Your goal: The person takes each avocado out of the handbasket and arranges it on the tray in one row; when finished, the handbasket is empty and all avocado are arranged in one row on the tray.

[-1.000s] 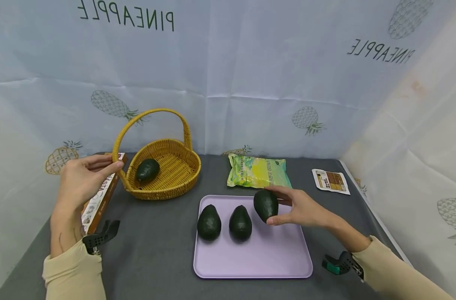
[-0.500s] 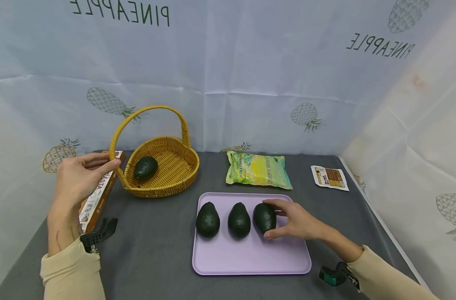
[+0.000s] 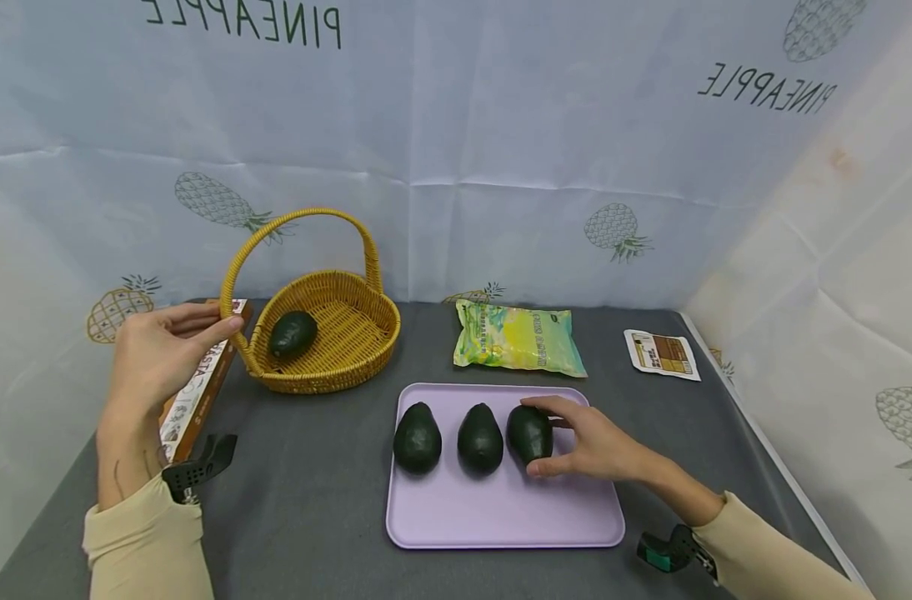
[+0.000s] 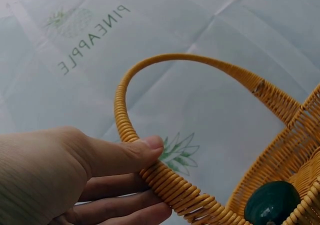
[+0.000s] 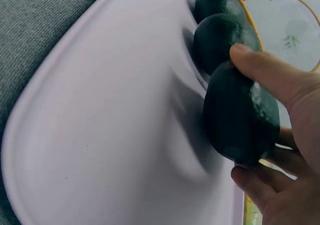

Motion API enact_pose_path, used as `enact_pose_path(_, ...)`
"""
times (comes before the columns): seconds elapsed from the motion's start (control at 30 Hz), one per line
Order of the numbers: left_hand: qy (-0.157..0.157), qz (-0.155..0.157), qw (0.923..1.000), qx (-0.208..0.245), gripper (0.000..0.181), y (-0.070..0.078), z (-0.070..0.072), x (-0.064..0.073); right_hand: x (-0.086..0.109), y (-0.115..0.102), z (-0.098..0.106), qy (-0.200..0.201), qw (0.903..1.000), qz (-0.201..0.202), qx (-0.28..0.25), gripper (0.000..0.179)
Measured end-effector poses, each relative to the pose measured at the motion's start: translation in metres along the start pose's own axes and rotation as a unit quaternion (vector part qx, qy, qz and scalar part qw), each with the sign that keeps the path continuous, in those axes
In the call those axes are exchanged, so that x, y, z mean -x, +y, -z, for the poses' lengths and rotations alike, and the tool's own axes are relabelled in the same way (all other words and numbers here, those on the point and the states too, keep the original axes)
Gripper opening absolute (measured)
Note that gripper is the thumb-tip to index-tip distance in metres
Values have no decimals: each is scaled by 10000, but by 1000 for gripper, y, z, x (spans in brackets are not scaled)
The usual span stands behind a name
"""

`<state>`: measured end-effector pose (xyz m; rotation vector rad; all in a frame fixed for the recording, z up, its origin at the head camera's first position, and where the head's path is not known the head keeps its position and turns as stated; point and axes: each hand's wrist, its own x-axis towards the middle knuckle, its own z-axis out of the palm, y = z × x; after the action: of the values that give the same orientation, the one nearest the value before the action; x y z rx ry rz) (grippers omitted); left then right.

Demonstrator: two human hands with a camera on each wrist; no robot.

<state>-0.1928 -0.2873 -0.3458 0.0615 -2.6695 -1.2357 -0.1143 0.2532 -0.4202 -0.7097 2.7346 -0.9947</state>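
My left hand (image 3: 156, 354) pinches the near-left side of the arched handle (image 4: 167, 185) of a yellow wicker basket (image 3: 343, 379). One dark green avocado (image 3: 293, 334) lies inside the basket, toward its left wall. On the lilac tray (image 3: 501, 521), my right hand (image 3: 594, 442) holds an avocado (image 3: 529, 434) between thumb and fingers, as the right wrist view (image 5: 240, 117) also shows. Two more avocados stand in a row to its left, a middle avocado (image 3: 480, 440) and a left avocado (image 3: 417, 439), their narrow ends pointing away from me.
A long pasta box (image 3: 201, 392) lies beneath and beside my left hand. Behind the tray is a green-and-yellow packet (image 3: 519, 337). A small white and brown sachet (image 3: 661, 355) lies at the right. A pineapple-print curtain (image 3: 501, 125) hangs behind the grey tabletop (image 3: 306, 500).
My right hand has lowered the avocado onto the tray's right side, beside the other two, and still holds it. The left hand stays on the basket handle.
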Motion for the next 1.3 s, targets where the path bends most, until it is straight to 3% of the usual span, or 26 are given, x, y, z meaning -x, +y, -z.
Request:
enact_pose_path(0.13,38,-30,10000,19,64,0,0,0,0,-1,1,183,9997,21,157,93)
enact_pose_path(0.4,21,31,10000,16,65,0,-1,0,-1,-1,-1,14,9999,7,136,98)
enact_pose_path(0.6,33,4,10000,52,64,0,-1,0,0,-4,-3,156,9996,-17,223,99)
enact_pose_path(0.93,40,-65,10000,48,63,0,0,0,0,-5,-9,347,9981,231,449,98)
enact_pose_path(1.3,63,-77,9999,83,63,0,0,0,0,-5,-12,514,9961,92,711,101)
